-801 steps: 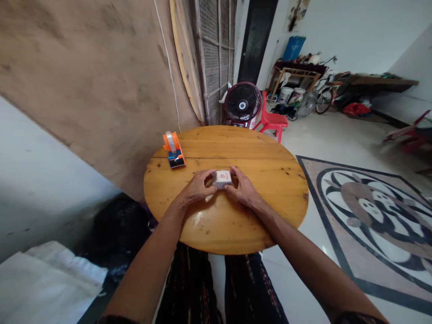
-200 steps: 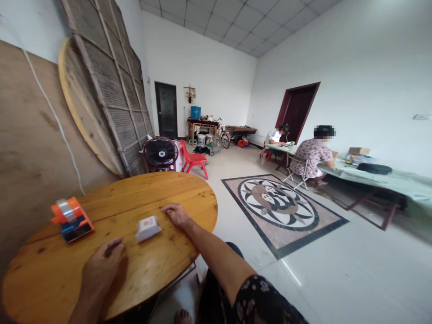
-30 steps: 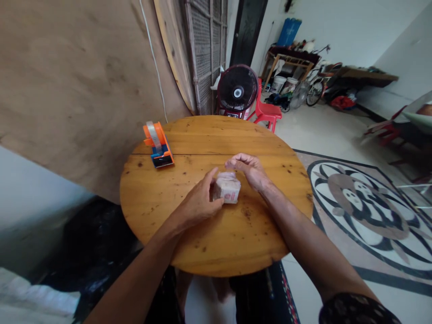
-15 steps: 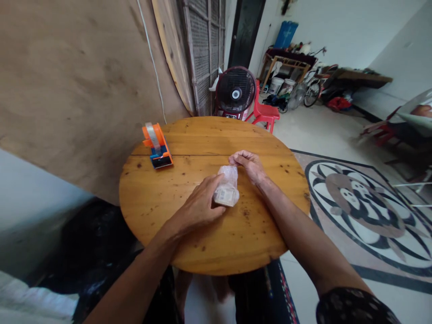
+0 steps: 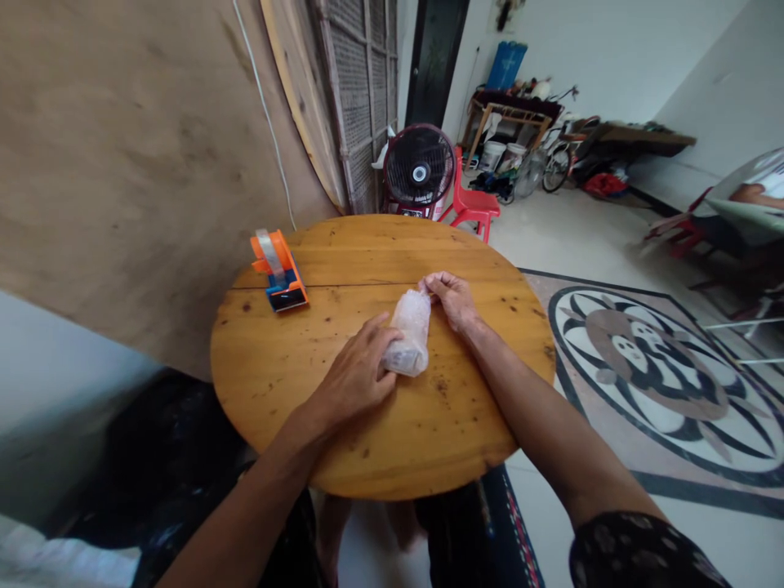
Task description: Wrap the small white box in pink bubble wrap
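A bubble-wrap bag with a small box-like item bearing a printed label in its lower end lies near the middle of the round wooden table. My left hand holds the lower left side of the bag, thumb below and fingers along its edge. At the bag's upper right corner, my right hand pinches the clear wrap between thumb and fingertips. The item inside is blurred by the wrap, so its kind cannot be made out.
An orange and blue tape dispenser stands at the table's left. Behind the table are a fan and a red plastic chair. A large wooden board rises along the left side. Part of another person shows far right.
My right hand has taken hold of the bag's upper corner, and the wrap now stretches longer toward it. The bag has tilted slightly; my left hand stays on it. The view has shifted a little.
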`<state>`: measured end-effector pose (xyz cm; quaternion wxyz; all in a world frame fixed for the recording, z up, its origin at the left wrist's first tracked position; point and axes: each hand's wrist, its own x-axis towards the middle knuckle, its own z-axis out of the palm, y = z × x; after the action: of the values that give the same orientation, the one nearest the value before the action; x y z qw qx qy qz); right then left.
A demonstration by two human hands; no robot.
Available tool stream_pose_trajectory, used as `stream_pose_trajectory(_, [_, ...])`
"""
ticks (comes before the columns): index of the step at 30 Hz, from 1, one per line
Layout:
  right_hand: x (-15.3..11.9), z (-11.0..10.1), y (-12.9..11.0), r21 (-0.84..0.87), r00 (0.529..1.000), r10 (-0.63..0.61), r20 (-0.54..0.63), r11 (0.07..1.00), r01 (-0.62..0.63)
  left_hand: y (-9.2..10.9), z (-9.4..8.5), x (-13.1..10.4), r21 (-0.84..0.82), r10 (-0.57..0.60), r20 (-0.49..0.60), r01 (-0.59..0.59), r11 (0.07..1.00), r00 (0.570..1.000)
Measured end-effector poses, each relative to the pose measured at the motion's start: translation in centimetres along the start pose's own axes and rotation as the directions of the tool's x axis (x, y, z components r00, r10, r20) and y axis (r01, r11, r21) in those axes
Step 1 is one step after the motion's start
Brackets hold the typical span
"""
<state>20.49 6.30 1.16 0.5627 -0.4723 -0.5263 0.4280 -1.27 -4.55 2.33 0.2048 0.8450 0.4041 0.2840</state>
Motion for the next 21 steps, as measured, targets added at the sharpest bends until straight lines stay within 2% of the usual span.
stream_pose_trajectory(3, [0.1, -0.1, 0.0, 0.001, 1.0, 0.02, -0.018, 1.0, -0.02, 0.2, -0.5, -0.2, -0.067, 0.055, 0.088, -0.049, 0.997, 0.995])
stream_pose_trajectory(6, [0.2, -0.3, 0.1, 0.032, 0.998, 0.041, -0.039, 0.999, -0.04, 0.6, -0.9, -0.2, -0.13, 0.056, 0.113, -0.042, 0.991, 0.992])
stream_pose_trajectory(12, [0.2, -0.5, 0.0, 0.108, 0.996, 0.075, -0.038, 0.992, -0.071, 1.0, -1.2, -0.2, -0.228, -0.067, 0.11, 0.091, 0.969, 0.992])
stream_pose_trajectory(14, [0.2, -0.5, 0.0, 0.113, 0.997, 0.076, -0.02, 0.991, -0.074, 1.0, -1.1, -0.2, -0.234, -0.077, 0.104, 0.1, 0.967, 0.992])
stream_pose_trajectory(21, [0.4, -0.7, 0.2, 0.117, 0.995, 0.099, -0.027, 0.989, -0.095, 0.9, -0.6, -0.2, -0.13, -0.01, 0.099, 0.023, 0.991, 0.995])
